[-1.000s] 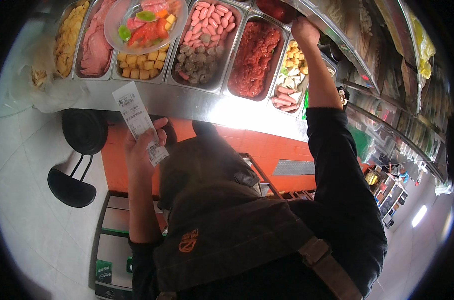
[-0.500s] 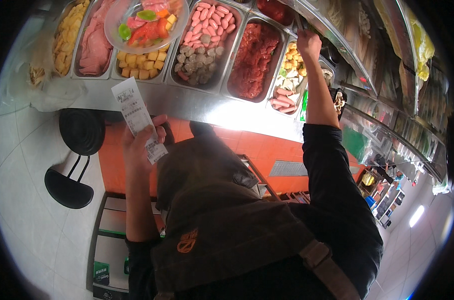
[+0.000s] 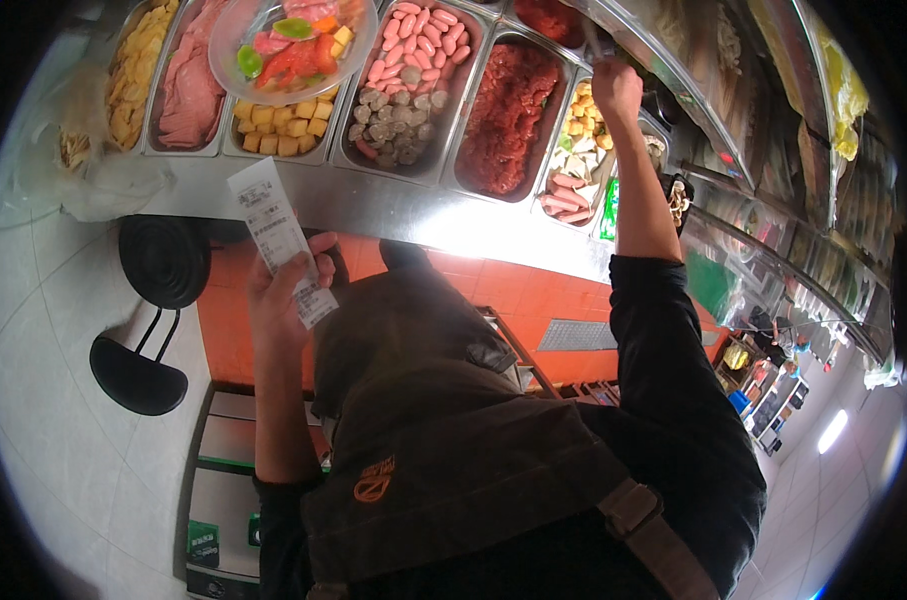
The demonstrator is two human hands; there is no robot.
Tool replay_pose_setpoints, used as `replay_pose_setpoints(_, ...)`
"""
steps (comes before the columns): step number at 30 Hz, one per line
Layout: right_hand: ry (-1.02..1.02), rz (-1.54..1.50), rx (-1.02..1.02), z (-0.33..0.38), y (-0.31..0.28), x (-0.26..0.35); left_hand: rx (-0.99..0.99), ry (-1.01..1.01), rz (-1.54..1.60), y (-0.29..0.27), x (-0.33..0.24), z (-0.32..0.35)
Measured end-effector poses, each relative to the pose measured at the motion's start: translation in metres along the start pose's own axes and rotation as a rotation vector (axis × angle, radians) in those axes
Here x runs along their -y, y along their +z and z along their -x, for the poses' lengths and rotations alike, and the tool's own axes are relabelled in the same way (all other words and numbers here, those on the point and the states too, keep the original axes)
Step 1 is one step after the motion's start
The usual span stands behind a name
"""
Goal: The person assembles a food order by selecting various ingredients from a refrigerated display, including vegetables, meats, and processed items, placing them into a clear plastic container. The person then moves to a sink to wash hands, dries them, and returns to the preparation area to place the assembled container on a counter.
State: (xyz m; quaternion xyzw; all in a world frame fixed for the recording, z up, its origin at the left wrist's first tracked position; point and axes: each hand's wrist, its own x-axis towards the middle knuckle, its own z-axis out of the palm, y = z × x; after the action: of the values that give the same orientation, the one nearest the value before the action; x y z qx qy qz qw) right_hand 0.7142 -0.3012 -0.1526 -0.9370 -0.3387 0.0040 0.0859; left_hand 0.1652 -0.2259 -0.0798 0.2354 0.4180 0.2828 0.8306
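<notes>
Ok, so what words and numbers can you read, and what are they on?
I won't copy the writing out, but it stands here:
White paper slip, in the left hand: printed lines, mostly too small to read.
Orange logo on the dark apron: small lettering, too blurred to read.
Green panel, lower left: pale print, small and blurred.

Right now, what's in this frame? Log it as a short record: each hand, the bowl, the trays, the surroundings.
Left hand: holds a printed paper slip
Right hand: closed, apparently on a thin handle, near dark red food
Bowl: clear, holding mixed food
Metal trays: include pink slices, yellow cubes, pink sausages, grey pieces, red meat
Surroundings: black chair at left
</notes>
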Motion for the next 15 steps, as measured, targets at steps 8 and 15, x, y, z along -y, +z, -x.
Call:
replay_pose_setpoints(8, 0.113, -0.624, 0.144, 0.010, 0.003, -0.016, 0.033, -0.008, -0.002, 0.002, -0.002, -0.004)
replay_pose_setpoints(15, 0.300, -0.917, 0.218, 0.026, -0.009, 0.001, 0.034, 0.015, 0.014, 0.001, -0.005, -0.004)
